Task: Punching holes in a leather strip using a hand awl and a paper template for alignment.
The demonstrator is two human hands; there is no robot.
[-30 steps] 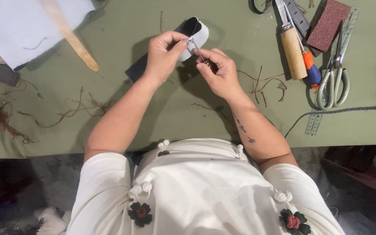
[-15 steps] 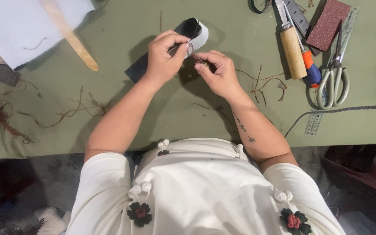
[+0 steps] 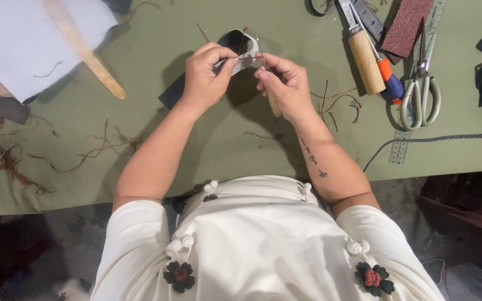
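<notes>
Both hands were raised just above the green bench (image 3: 213, 150), close together near its far middle. The left hand (image 3: 207, 78) had its fingers curled, thumb and forefinger pinched on one end of a thin strand (image 3: 247, 56) that ran across to the right hand (image 3: 285, 83). The right hand was closed too, its fingertips nipping the other end of the strand while a slim pale wooden handle (image 3: 273, 103) stuck out below its palm, held in the curl of the fingers. Both forearms came up from the lower edge of the view and angled inward, the right one marked with small dark tattoos.

Directly under and behind the hands lay a dark strip with a pale curled end (image 3: 235, 42), partly covered by the left hand's knuckles; whether the strand passed through it could not be told.

To the left, well apart, a flat wooden stick (image 3: 85, 53) lay tilted across a white sheet (image 3: 23, 50). Reddish-brown fibre scraps (image 3: 101, 147) were scattered over the bench on the left, with a few more just beside the right wrist. On the right sat a wooden-handled tool (image 3: 365, 61), an orange-and-blue handled tool (image 3: 389, 81) touching it, a pair of scissors (image 3: 419, 95), a reddish-brown sanding block (image 3: 407, 25) and a metal ruler (image 3: 400, 150) by a dark cord (image 3: 447, 138).
</notes>
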